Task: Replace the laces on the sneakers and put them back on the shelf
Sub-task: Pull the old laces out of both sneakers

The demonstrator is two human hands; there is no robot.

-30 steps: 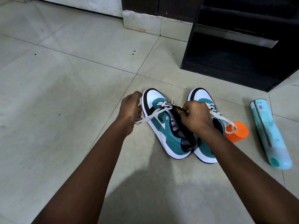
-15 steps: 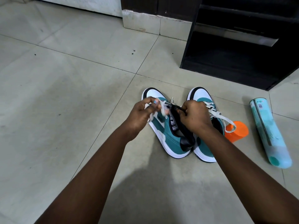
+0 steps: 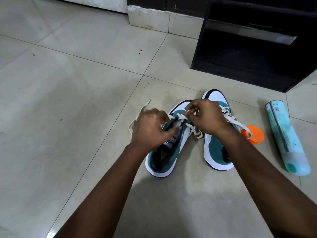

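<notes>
**Teal sneakers, pair, on tiled floor: lacing in hand**

- Left sneaker [image 3: 164,152]: teal, white and black, at frame centre, toe toward 1 o'clock, tongue exposed.
- Cream lace [image 3: 137,117]: partly threaded through the left sneaker; its free end trails to 10 o'clock across the tile floor [image 3: 68,100].
- Left hand [image 3: 151,127]: fingers curled on the tongue and eyelet edge, gripping the sneaker.
- Right hand [image 3: 205,115]: fingers pinching the lace at the upper eyelets.
- Right sneaker [image 3: 217,152]: just beside, at 3 o'clock, laced.
- Orange cap [image 3: 253,134] and light-blue spray can [image 3: 284,140]: lying farther toward 3 o'clock.
- Black shelf unit [image 3: 248,48]: at 1 o'clock, well apart.
</notes>
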